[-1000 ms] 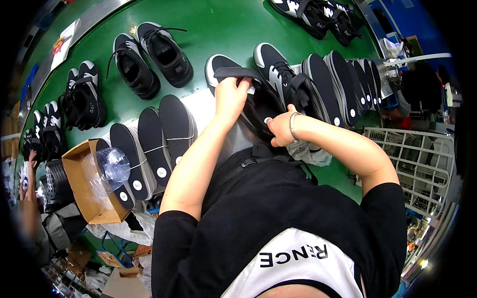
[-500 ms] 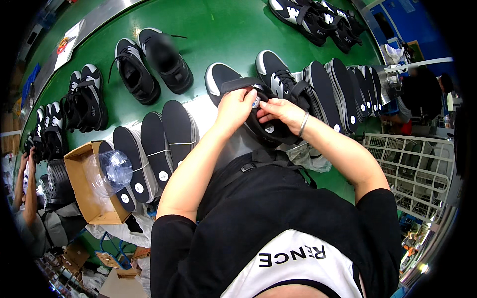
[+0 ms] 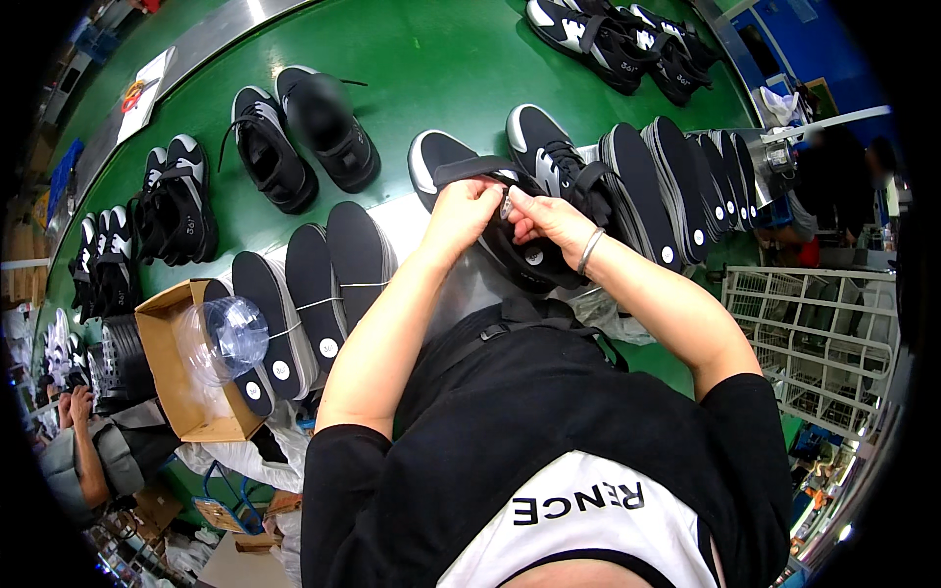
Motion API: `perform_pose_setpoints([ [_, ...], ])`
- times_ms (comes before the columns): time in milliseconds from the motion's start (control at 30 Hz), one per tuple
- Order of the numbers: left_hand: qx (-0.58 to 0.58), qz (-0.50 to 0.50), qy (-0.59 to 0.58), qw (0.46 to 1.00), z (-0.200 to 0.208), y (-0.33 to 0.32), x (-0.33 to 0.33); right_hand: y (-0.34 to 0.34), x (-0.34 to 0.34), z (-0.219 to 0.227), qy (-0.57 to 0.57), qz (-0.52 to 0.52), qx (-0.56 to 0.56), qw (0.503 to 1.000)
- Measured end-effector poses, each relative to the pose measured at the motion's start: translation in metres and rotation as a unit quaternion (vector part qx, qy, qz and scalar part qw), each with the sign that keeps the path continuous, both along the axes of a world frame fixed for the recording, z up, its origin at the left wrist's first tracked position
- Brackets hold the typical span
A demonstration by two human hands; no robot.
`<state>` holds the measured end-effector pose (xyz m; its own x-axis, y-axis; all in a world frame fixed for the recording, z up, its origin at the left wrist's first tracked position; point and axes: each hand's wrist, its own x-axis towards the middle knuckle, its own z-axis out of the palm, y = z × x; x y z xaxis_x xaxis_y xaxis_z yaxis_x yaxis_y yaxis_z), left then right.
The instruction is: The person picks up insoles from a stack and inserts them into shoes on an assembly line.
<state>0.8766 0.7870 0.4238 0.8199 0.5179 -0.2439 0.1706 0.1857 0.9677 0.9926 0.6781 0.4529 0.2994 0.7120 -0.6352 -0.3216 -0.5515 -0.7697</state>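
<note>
A black sneaker with a silver toe (image 3: 436, 157) lies in front of me, its heel toward my body and its wide strap (image 3: 470, 171) loose across the top. My left hand (image 3: 459, 211) is closed in a pinch on the sneaker's tongue, which the fingers partly hide. Close beside it, my right hand (image 3: 551, 221) pinches the other side of the tongue, by a small pale label (image 3: 506, 203). The matching sneaker (image 3: 539, 137) sits just to the right, with laces and a strap.
Rubber-banded stacks of black insoles (image 3: 358, 245) lie to the left, more insole stacks (image 3: 637, 186) to the right. A cardboard box (image 3: 157, 333) holds clear plastic (image 3: 230, 338). Finished-looking sneakers (image 3: 270, 147) stand on the green table (image 3: 431, 59). A white wire rack (image 3: 814, 323) is at right. Another person's hands (image 3: 76, 404) show far left.
My right hand has shifted slightly, its thumb and fingers now drawn closer together over the label. The view has moved a little. The other person's hands at far left have lowered.
</note>
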Motion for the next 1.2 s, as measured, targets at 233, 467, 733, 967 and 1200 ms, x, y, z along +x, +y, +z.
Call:
perform_pose_setpoints([
  [233, -0.063, 0.001, 0.003, 0.998, 0.006, -0.003, -0.004, 0.002, 0.0, 0.0, 0.0, 0.014, -0.015, 1.0],
  [467, 0.092, 0.143, -0.01, 0.985, -0.008, 0.007, -0.001, -0.012, 0.015, 0.005, 0.111, 0.171, 0.093, 0.975],
  [733, 0.52, 0.154, 0.04, 0.839, 0.05, 0.001, -0.036, -0.033, 0.012, 0.035, -0.095, 0.049, 0.157, 0.982],
  [967, 0.157, -0.024, -0.048, 0.986, 0.072, -0.059, -0.052, -0.05, -0.012, 0.062, -0.356, 0.27, 0.238, 0.862],
  [1200, 0.457, 0.428, 0.072, 0.776, 0.091, -0.003, -0.152, -0.096, 0.034, 0.035, -0.523, 0.072, 0.145, 0.837],
])
